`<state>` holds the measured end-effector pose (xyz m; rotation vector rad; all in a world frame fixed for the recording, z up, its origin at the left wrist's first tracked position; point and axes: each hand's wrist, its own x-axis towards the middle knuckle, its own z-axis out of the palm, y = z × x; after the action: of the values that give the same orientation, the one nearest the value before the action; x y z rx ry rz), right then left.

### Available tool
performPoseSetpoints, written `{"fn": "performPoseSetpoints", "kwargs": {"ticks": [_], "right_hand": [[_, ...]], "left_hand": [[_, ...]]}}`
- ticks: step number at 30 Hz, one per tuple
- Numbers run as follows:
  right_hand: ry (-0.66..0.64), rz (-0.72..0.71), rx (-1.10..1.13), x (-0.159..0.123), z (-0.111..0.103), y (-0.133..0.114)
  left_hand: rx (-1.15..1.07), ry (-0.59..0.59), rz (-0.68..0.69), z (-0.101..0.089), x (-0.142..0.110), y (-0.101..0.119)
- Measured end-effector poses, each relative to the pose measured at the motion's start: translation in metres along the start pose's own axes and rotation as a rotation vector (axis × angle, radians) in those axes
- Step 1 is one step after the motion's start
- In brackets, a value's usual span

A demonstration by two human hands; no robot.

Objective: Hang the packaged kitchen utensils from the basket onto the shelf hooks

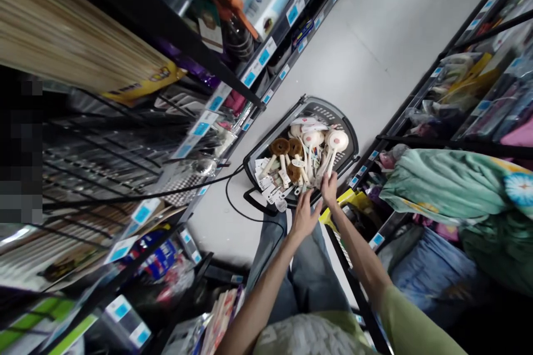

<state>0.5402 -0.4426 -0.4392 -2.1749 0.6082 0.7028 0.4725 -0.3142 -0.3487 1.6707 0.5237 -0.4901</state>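
A dark grey shopping basket (pixel 352 122) stands on the floor in front of my legs, packed with long-handled items. White round-headed pieces with pink centres (pixel 335 141) lie at its right side, their handles pointing towards me. Brown fuzzy-headed pieces with cream handles (pixel 280 147) lie at the left, with white tags (pixel 272 194) among them. My right hand (pixel 330 189) reaches over the near rim, its fingers closed at the handle end of a white piece. Just left of it, my left hand (pixel 307 215) has its fingers stretched apart at the near edge, with no object visible in it.
Black wire shelves with blue price labels (pixel 201 128) run along the left, stocked with packaged goods. Another rack (pixel 416 141) on the right bears a green towel (pixel 445 183) and folded cloths. A black cord (pixel 145 195) crosses the aisle towards my legs. Pale floor (pixel 375 28) stretches ahead.
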Motion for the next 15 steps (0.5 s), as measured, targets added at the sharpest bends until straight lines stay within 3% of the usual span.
{"fn": "performPoseSetpoints", "kwargs": {"ticks": [3,5,8,11,15], "right_hand": [[-0.027,-0.117,0.105,-0.066,-0.014,0.004],[-0.171,-0.172,0.170,-0.102,-0.019,0.006],[-0.333,-0.202,0.213,-0.127,-0.021,0.005],[-0.332,-0.271,0.199,-0.112,-0.014,0.002],[-0.177,-0.107,0.084,-0.052,0.013,0.002]], "left_hand": [[-0.211,0.010,-0.150,0.010,0.006,-0.006],[-0.348,-0.011,-0.239,0.011,0.010,-0.006],[-0.444,0.010,-0.329,0.005,0.009,-0.008],[-0.441,0.083,-0.363,-0.012,0.007,-0.017],[-0.416,0.071,-0.447,-0.038,0.006,-0.033]]}}
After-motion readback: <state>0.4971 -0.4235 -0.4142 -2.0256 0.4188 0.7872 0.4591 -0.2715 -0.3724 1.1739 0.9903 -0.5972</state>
